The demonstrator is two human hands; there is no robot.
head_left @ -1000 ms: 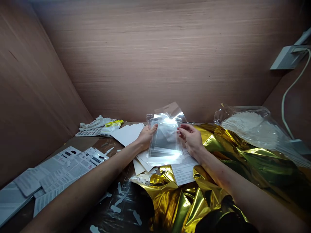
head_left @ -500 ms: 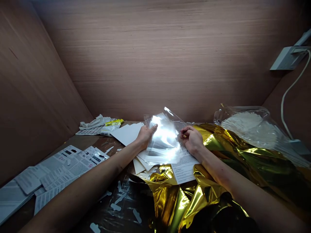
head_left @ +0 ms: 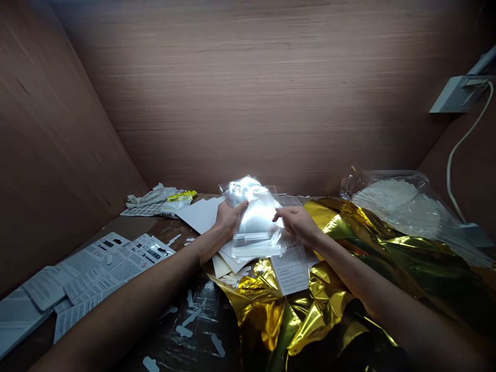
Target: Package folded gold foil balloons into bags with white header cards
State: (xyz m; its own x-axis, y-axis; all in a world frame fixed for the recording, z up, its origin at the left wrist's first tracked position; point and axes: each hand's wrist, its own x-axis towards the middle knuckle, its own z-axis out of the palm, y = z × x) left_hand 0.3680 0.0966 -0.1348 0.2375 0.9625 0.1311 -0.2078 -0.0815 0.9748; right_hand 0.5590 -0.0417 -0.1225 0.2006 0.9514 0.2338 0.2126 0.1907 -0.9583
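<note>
Gripping a fanned bundle of clear plastic sleeves (head_left: 253, 227) by its nine o'clock edge, the left hand (head_left: 230, 216) had its thumb pressed flat on top, clamped firmly on them. The right hand (head_left: 296, 222) was at their three o'clock side, fingers curled in at the edge; whether it pinched a sleeve or merely touched one could not be told through the glare.

By the look of it, the handling was only partway: the sleeves were gathered in one bundle, but their edges stood out of line and the bundle was not yet set down. Nothing could clearly be made out inside any sleeve, and whether one had been parted from the rest was unclear.

Just beyond the bundle, a printed leaflet (head_left: 290, 271) lay at five o'clock and white cards (head_left: 203, 213) at nine. Gold foil (head_left: 267, 320) sprawled crumpled from three round to six. Pale cut-outs (head_left: 185, 330) were scattered at seven, with overlapping printed cards (head_left: 112, 263) between eight and nine. Farther off, a yellow packet (head_left: 182, 196) sat towards ten, and a clear bag (head_left: 403, 206) of white pieces at three.
</note>
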